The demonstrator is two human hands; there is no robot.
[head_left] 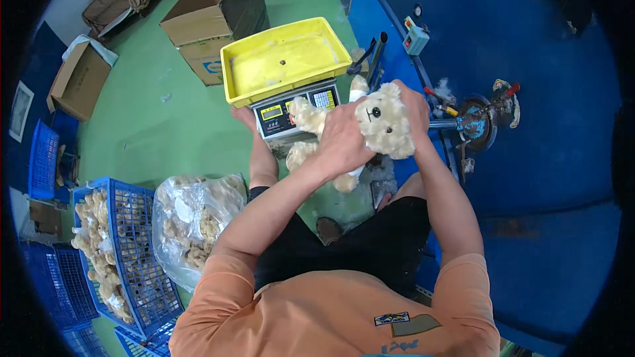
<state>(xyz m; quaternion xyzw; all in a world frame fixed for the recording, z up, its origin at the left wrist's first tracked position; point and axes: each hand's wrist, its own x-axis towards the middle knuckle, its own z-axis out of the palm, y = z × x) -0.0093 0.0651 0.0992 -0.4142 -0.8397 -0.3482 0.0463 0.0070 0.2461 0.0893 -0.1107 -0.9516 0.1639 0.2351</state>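
You hold a plush bear [387, 122].
Left hand [344, 135] and right hand [415, 111] grasp it, beyond the tray's [311, 53] right edge.

In front of the person stands the digital scale [272, 122], and on it the tray [291, 46]. Behind the tray, toward left, there is a cardboard box [204, 56]. At the person's left is the plastic bag [192, 208]; farther left, the crate [135, 238] with plush toys [100, 251] inside. The machine [555, 125] is at right.

Orange short-sleeved shirt [304, 311]; greyish chest patch [415, 325], small label [391, 318]; black shorts [390, 231].
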